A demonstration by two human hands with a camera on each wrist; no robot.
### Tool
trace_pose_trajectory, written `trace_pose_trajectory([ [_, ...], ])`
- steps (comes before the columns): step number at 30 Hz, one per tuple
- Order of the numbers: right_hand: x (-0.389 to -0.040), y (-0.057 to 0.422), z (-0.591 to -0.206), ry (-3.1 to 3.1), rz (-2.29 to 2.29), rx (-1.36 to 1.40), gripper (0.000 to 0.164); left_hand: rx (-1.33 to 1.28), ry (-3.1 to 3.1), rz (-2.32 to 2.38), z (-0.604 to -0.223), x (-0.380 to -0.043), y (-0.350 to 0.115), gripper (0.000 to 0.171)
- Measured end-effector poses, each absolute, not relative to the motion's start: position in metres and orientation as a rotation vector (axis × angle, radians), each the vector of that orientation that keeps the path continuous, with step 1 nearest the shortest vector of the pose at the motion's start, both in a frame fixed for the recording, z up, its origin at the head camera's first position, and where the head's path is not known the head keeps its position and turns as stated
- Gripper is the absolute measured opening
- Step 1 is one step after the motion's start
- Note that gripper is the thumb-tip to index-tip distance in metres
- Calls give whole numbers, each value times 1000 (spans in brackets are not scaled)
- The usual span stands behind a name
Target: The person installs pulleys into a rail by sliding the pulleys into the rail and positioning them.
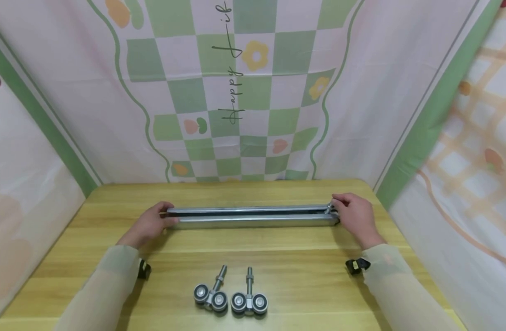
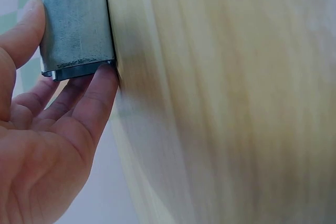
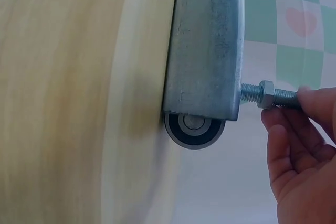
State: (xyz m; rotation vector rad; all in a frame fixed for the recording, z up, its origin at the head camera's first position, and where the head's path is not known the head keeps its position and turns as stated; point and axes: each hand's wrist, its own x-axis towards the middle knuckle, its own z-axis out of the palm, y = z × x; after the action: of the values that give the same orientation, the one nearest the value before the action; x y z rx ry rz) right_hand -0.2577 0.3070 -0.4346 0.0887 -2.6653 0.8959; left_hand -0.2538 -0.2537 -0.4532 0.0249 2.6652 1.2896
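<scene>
Crosswise on the counter (image 1: 302, 266), a metal rail (image 1: 253, 222) lies with its slot facing up; 1 wheel (image 3: 194, 139) of a roller trolley pokes out of its right end, and the trolley's threaded bolt (image 3: 252, 93) rises beside it. The right hand (image 1: 356, 218) pinches that bolt, while the left hand (image 1: 151, 225) grips the rail's left end. Nearer the person, 2 more trolleys (image 1: 249, 301) rest side by side, apart from the rail. Behind hangs a checked curtain (image 1: 254, 92).

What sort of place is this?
Possibly a small fabric-screened workspace: printed fabric hangs behind a wood-grain table, where two loose roller trolleys lie near a metal channel track.
</scene>
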Motion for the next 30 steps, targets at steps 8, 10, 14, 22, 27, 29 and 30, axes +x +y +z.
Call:
trace_pose_trajectory([
  [8, -259, 289, -427, -2701, 913, 150, 27, 9, 2661, 1297, -453, -254, -254, 54],
  [10, -259, 282, -427, -2705, 913, 159, 26, 8, 2660, 1296, -453, -254, -253, 54],
  [14, -259, 269, -427, -2704, 877, 206, 25, 6, 2659, 1295, -452, -253, -252, 54],
  [22, -261, 247, -428, -2691, 795, 307, 23, 2, 2670, 1275, -453, -252, -251, 53],
  [27, -261, 234, -425, -2708, 803, 332, 23, 0, 2662, 1286, -452, -251, -251, 55],
  [29, -261, 228, -424, -2714, 805, 339, 23, -2, 2659, 1287, -452, -251, -251, 56],
  [30, -261, 226, -424, -2715, 803, 345, 22, -1, 2659, 1286, -452, -251, -251, 56],
])
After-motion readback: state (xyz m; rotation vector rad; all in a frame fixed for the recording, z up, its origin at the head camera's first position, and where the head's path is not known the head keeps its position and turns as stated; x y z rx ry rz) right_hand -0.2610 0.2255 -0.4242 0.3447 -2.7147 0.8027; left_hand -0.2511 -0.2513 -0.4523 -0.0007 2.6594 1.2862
